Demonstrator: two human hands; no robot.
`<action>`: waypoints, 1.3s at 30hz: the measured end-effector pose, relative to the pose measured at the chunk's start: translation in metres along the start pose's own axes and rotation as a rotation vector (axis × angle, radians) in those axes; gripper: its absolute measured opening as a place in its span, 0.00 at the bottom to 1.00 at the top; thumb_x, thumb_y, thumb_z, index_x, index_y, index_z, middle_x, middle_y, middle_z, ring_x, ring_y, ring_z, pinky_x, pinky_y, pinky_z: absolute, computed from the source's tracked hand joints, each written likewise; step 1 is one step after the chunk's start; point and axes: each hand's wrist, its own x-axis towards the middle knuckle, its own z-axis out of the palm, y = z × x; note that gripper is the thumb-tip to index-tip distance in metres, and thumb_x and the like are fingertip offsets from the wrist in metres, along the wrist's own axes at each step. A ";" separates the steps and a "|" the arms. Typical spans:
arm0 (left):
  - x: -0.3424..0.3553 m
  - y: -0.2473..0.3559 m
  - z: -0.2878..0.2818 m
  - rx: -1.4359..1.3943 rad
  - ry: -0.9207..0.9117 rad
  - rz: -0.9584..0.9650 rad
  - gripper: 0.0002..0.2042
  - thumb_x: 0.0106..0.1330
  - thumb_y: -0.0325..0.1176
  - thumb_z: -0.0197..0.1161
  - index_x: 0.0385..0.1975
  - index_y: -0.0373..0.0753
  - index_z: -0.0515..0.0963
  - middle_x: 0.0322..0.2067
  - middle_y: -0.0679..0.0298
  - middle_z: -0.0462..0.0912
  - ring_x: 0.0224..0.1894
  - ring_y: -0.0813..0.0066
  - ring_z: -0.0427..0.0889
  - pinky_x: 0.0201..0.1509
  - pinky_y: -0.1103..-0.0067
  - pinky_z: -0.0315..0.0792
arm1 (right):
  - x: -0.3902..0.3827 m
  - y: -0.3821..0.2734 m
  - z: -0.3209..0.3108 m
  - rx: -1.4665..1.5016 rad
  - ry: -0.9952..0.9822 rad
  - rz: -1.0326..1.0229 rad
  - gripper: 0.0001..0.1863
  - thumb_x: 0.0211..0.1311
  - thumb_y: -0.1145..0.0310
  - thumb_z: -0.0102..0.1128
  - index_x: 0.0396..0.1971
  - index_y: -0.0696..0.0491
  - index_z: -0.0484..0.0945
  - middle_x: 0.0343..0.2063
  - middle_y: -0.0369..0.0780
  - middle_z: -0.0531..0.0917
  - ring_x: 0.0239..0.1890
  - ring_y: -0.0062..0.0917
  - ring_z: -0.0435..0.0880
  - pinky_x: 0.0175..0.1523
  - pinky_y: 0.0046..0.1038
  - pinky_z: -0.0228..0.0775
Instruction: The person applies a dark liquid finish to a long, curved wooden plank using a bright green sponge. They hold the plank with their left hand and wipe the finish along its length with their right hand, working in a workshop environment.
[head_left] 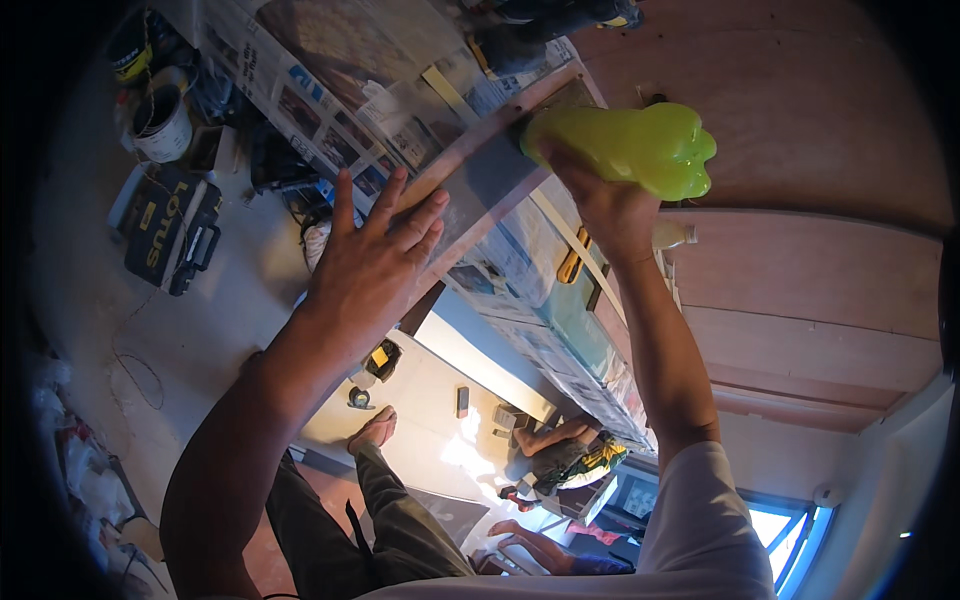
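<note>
1. Left hand [375, 250]: fingers spread flat, palm pressed on a long grey strip [480, 190] that lies on a wooden batten [500, 125]; the hand steadies the lower stretch of the strip.
2. Right hand [605, 205]: closed around a soft yellow-green wad [640, 148], apparently a cloth or glove, glossy as if wet, held at the upper end of the strip, touching it near the batten's far end.
3. Position of the work: strip and batten rest on a table [300, 70] covered with newspaper, running diagonally from lower left to upper right, beside brown plywood panels [800, 290].
4. Progress, as a judgement: the wad stands at the strip's far end, while the stretch between the two hands shows a dull, even grey. Whether that stretch is already wiped or coated cannot be told; no clear wet edge shows.
5. Remaining: the part under and below the left hand looks untouched, since the palm covers it.
6. Surroundings: a white bucket [162, 125] and a dark tool case [170, 230] sit on the floor [200, 330] at left; another person [565, 450] crouches on the floor below, well apart from the work.
</note>
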 end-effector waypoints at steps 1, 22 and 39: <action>-0.001 -0.001 0.001 0.012 -0.007 0.003 0.27 0.68 0.37 0.61 0.68 0.44 0.73 0.78 0.67 0.56 0.79 0.48 0.49 0.75 0.34 0.38 | 0.000 0.002 -0.003 -0.039 -0.024 -0.019 0.18 0.51 0.62 0.81 0.38 0.54 0.86 0.39 0.41 0.86 0.38 0.39 0.86 0.48 0.37 0.77; -0.001 0.000 -0.006 -0.049 -0.088 -0.039 0.31 0.67 0.34 0.62 0.72 0.45 0.67 0.79 0.69 0.51 0.79 0.47 0.49 0.75 0.34 0.35 | -0.002 0.017 -0.015 -0.122 -0.045 -0.036 0.16 0.53 0.63 0.79 0.40 0.54 0.88 0.39 0.41 0.89 0.37 0.32 0.88 0.44 0.31 0.80; -0.002 0.001 -0.007 -0.077 -0.079 -0.042 0.31 0.66 0.32 0.63 0.72 0.44 0.68 0.79 0.69 0.51 0.79 0.46 0.50 0.75 0.35 0.36 | 0.050 0.042 -0.008 0.142 0.090 0.078 0.17 0.51 0.66 0.80 0.38 0.57 0.84 0.34 0.41 0.88 0.34 0.30 0.88 0.43 0.30 0.79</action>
